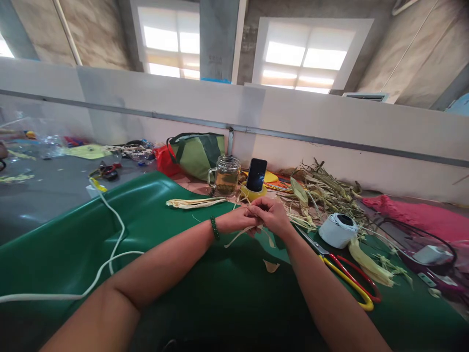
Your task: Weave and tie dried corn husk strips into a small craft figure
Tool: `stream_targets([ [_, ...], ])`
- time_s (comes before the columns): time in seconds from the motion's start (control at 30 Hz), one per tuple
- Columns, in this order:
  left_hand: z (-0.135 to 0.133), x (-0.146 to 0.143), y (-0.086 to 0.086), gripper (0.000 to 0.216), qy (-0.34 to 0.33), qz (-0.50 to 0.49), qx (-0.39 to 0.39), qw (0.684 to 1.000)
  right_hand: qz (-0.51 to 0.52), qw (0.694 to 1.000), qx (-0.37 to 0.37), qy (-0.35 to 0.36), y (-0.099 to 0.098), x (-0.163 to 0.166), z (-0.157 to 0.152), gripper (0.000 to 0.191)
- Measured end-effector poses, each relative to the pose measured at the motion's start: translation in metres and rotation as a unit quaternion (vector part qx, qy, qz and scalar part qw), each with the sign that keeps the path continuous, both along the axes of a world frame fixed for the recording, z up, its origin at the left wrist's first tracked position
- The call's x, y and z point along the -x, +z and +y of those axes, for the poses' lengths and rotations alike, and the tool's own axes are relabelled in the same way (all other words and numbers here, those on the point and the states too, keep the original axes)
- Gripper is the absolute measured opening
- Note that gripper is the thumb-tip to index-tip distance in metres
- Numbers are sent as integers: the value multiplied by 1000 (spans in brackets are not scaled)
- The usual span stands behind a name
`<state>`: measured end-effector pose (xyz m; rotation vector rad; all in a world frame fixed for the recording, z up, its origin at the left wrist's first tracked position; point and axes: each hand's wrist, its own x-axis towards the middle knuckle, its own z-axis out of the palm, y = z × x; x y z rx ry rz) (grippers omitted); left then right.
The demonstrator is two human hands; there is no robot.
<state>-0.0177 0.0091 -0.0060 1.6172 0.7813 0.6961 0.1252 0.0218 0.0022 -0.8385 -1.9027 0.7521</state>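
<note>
My left hand (pixel 240 219) and my right hand (pixel 270 215) meet over the green mat (pixel 234 293), fingers closed together on a thin strip of dried husk (pixel 238 238). Pale ends of the strip hang below the fingers; the pinched part is hidden. A green bead bracelet (pixel 214 228) circles my left wrist. Beyond my left hand lies a bundle of pale husks (pixel 194 202). A small husk scrap (pixel 271 266) rests on the mat below my hands. Right of my right hand are scissors (pixel 346 276) with red and yellow handles, and a white spool of thread (pixel 337 231).
A glass mug (pixel 226 177) of tea stands beside an upright phone (pixel 256 175) and a green bag (pixel 200 154). Dried stalks (pixel 326 190) pile up at the back right, near pink cloth (pixel 414 217). A white cable (pixel 73 296) crosses the mat's left side.
</note>
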Motion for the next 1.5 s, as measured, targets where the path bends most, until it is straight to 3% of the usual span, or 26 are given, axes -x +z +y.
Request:
stream_targets([
  [0.53,7,-3,-12,30,-9,-62,82,995,16,998,-40,-35,-8,9,5,15],
  [0.7,11,8,0,37,57,-159,85,982,65,985,-98,-125,2,-7,6,23],
  [0.83,10,18,11,48,98,-208,85,969,62,995,13,-82,7,-23,7,26],
  [1.03,5,13,11,55,115,-190,54,974,83,987,136,-8,2,-20,9,26],
  [1.3,2,11,13,51,124,-201,43,971,93,990,106,-8,2,-20,9,21],
  [1.5,0,10,13,50,114,-198,32,973,79,994,56,-51,0,-15,6,18],
])
